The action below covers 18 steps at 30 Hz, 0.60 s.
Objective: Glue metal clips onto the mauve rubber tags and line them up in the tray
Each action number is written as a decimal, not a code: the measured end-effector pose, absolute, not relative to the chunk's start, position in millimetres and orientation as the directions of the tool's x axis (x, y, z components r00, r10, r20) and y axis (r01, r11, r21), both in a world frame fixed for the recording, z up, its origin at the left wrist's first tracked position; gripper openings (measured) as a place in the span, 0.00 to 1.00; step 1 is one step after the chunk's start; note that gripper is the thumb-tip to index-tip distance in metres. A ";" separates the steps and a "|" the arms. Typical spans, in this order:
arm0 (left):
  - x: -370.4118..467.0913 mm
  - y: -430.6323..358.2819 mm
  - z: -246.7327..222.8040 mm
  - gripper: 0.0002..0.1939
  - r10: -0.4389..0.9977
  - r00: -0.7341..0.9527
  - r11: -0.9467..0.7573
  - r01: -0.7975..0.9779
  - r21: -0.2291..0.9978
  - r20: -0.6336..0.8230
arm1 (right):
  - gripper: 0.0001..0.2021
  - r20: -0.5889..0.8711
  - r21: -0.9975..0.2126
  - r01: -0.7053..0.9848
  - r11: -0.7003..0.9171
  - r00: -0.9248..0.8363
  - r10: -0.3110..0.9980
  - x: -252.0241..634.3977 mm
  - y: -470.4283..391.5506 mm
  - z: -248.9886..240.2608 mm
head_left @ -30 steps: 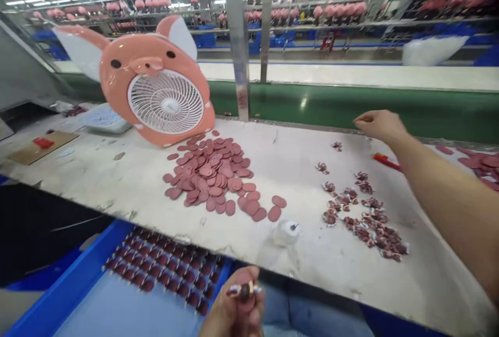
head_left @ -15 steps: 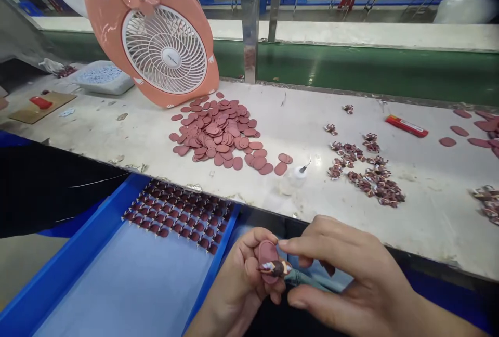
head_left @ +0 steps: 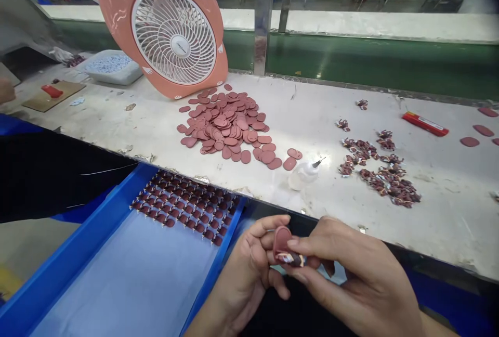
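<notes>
A dark-red oval disc (head_left: 281,239) with a small brown-and-white painted figure (head_left: 290,259) across its lower end is pinched between the thumb and forefinger of my right hand (head_left: 351,269). Beside its left edge is my left hand (head_left: 249,269), fingers apart and loosely curved, the thumb off the disc. Whether its fingertips behind touch the disc, I cannot tell. On the bench ahead stands a clear bottle (head_left: 304,175) with a needle tip. Beyond it lies a heap of similar ovals (head_left: 226,124); small brown figures (head_left: 390,181) are scattered to the right.
A blue tray (head_left: 128,280) at lower left holds rows of assembled pieces (head_left: 187,204). An orange pig-shaped fan (head_left: 117,12) stands behind the ovals. A red packet (head_left: 424,124), a white tray of small bits (head_left: 113,69) and a board (head_left: 37,99) lie on the bench (head_left: 331,98). Another person's hand (head_left: 5,90) shows far left.
The disc with its figure has passed from my left hand's grip to my right thumb and forefinger. My left thumb has come off it. The view has shifted slightly, moving the bench things rightward.
</notes>
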State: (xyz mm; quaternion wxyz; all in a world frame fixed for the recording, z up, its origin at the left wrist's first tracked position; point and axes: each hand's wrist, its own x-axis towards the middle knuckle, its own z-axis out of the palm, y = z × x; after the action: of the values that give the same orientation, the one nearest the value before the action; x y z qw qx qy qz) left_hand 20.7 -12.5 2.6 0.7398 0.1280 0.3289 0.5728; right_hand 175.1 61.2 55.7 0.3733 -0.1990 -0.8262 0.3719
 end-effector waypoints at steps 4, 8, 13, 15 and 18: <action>20.9 -17.9 2.0 0.23 0.882 -0.232 0.148 -0.690 0.708 -0.411 | 0.10 0.614 -0.557 0.201 0.806 -0.553 0.563 165.0 54.3 37.8; 18.8 -22.3 5.8 0.17 0.826 -0.415 0.091 -0.570 0.817 -0.382 | 0.11 0.670 -0.429 0.199 0.881 -0.584 0.458 151.3 50.6 17.4; 12.8 -20.6 8.2 0.16 0.742 -0.490 0.149 -0.544 0.826 -0.456 | 0.10 0.655 -0.435 0.172 0.884 -0.613 0.442 133.5 52.1 5.5; 7.0 -22.4 4.6 0.16 0.712 -0.499 0.176 -0.555 0.813 -0.494 | 0.09 0.642 -0.414 0.158 0.897 -0.648 0.410 132.3 47.5 7.3; -16.9 -32.4 -12.9 0.19 0.627 -0.600 0.243 -0.456 0.856 -0.497 | 0.05 0.595 -0.394 0.113 0.912 -0.725 0.347 139.9 35.5 13.4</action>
State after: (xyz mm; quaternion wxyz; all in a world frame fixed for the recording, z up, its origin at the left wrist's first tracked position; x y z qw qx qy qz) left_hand -16.9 -32.4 -12.9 0.4426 0.0658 0.6524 0.6117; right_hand 139.9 35.5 13.4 0.3487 -0.1259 -0.9135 0.1674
